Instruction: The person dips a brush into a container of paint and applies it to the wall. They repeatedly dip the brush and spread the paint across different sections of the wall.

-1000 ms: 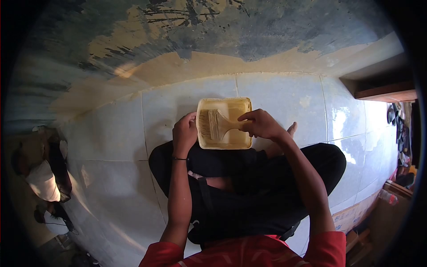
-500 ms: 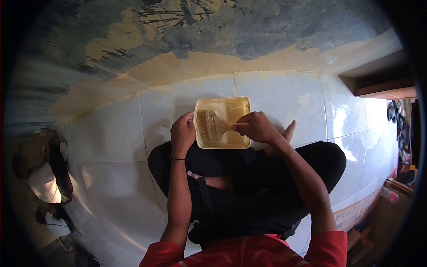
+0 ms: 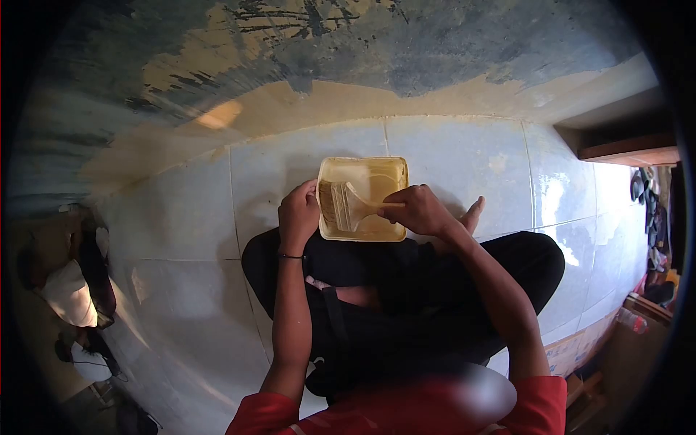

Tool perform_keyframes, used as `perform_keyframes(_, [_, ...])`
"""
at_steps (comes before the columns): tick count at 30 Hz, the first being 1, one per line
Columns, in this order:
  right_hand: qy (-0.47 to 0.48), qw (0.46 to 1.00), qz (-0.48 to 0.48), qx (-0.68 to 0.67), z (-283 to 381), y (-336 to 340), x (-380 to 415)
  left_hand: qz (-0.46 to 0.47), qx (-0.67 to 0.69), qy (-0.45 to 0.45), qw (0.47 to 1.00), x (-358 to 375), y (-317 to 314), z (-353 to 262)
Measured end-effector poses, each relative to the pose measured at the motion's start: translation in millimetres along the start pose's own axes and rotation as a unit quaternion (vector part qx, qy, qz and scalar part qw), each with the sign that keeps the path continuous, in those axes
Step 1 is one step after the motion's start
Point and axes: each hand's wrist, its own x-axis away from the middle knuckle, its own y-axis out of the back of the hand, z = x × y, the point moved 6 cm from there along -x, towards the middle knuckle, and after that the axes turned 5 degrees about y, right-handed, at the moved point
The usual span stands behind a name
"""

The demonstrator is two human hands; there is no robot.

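Observation:
My right hand [image 3: 419,209] is closed round the handle of a wide paintbrush [image 3: 349,206]. The brush lies flat across the inside of a squarish paint container [image 3: 362,159], its bristles toward the left wall. Pale yellow paint coats the bottom and sides of this container. At its left side my left hand [image 3: 298,215] grips the edge, with the fingertips partly hidden behind the wall. The container is in front of my crossed legs, close to the knees.
Ahead rises a wall [image 3: 449,58], patchy dark grey above and yellowish along its base. Glossy pale tiles [image 3: 464,152] cover the floor. At the right are a wooden ledge [image 3: 631,147] and a plastic bottle [image 3: 634,319]. People [image 3: 71,293] sit at the far left.
The brush has shifted very slightly inside the container, while both hands keep their hold. A light patch now shows low on the wall, and a blurred pale spot appears over the red shirt.

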Motion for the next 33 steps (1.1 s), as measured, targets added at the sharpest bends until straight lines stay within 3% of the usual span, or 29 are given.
perform_keyframes(6, [-0.011,1.000,0.000,0.012,-1,-1,2,0.005,0.015,-0.002,1.000,-1,-2,3])
perform_keyframes(14, [0.085,0.993,-0.025,0.073,17,-1,6,0.017,0.047,0.018,0.999,-1,-3,7])
perform_keyframes(26, [0.133,0.979,-0.032,0.148,28,-6,12,0.029,0.040,0.027,0.998,-2,-4,9])
perform_keyframes(33, [0.105,0.989,-0.029,0.101,24,-7,12,0.031,0.059,0.023,0.998,-3,-7,16])
